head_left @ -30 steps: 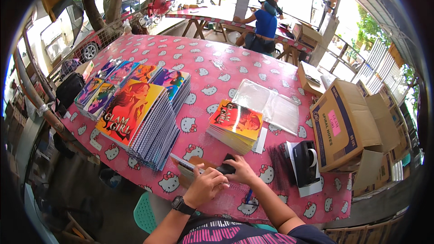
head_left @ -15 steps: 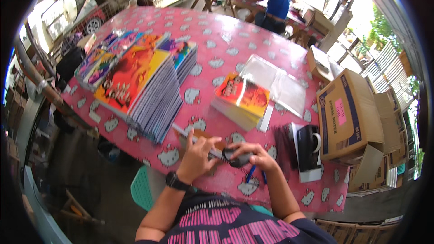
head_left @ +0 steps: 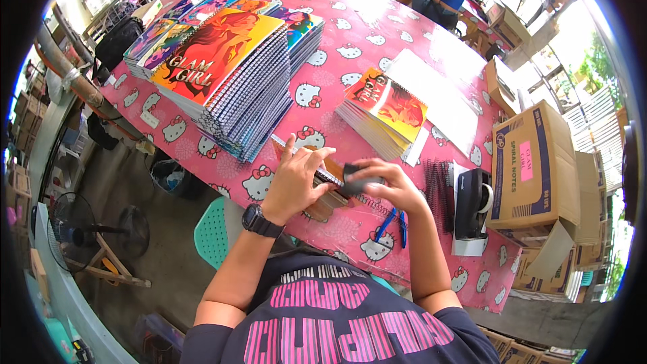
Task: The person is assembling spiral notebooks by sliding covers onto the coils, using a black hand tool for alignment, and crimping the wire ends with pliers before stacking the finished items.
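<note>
We see pink table (head_left: 377,34). Tall notebook stack (head_left: 226,71) at 11 o'clock. Brown box (head_left: 536,162) at 3 o'clock, small stack (head_left: 384,104) at 1 o'clock. Tape dispenser (head_left: 472,199) beside box; blue pliers (head_left: 394,222) under right wrist. At centre, notebook (head_left: 323,185) near table's front edge. Our left hand (head_left: 293,178) presses on notebook, fingers spread. Our right hand (head_left: 387,185) pinched on dark tool (head_left: 357,178) at spiral wire (head_left: 367,199).

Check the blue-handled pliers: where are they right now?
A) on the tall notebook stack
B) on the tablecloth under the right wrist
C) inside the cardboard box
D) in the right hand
B: the blue-handled pliers lie on the pink tablecloth, just below the right hand.
</note>
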### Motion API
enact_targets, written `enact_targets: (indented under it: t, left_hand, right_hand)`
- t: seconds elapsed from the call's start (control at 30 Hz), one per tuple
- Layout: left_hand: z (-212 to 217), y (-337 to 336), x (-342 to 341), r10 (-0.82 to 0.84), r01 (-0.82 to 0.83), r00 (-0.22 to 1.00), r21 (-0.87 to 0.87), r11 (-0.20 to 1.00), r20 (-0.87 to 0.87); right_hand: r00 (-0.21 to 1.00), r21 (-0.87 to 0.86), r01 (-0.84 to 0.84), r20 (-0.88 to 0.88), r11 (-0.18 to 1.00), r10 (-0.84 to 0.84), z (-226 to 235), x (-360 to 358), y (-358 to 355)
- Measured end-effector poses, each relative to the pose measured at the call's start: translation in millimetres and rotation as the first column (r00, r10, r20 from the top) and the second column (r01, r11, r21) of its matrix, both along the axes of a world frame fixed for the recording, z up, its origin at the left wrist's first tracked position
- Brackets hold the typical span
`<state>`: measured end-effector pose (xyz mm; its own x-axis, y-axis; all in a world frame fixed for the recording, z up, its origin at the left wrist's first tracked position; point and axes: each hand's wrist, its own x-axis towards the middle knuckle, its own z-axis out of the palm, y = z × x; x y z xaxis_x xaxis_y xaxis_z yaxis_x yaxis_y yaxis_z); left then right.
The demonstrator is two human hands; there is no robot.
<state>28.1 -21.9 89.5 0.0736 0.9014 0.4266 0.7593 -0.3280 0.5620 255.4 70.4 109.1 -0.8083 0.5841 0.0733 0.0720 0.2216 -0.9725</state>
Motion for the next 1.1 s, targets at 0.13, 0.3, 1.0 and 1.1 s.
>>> enact_targets:
  t: [0.13,0.3,1.0,1.1]
  left_hand:
    - [2,-6,-1,0.008,-0.008,1.0,-0.006,1.0,0.012]
    - [2,-5,-10,0.027,-0.027,0.999,-0.007,1.0,-0.036]
    - [-55,1,-44,0.261,-0.118,0.381,-0.233,0.965,0.887]
    - [-49,4,-45,0.257,-0.116,0.405,-0.229,0.966,0.878]
  right_hand:
    - [0.993,-0.152,0.055,-0.095,0.987,-0.07,-21,-1,2]
    - [0.942,0.248,0.148,0.26,0.957,-0.213,-32,-17,10]
    - [0.951,0.185,0.135,0.253,0.973,-0.18,-41,-58,25]
    - [0.963,-0.183,-0.122,-0.26,0.976,0.071,-34,-51,28]
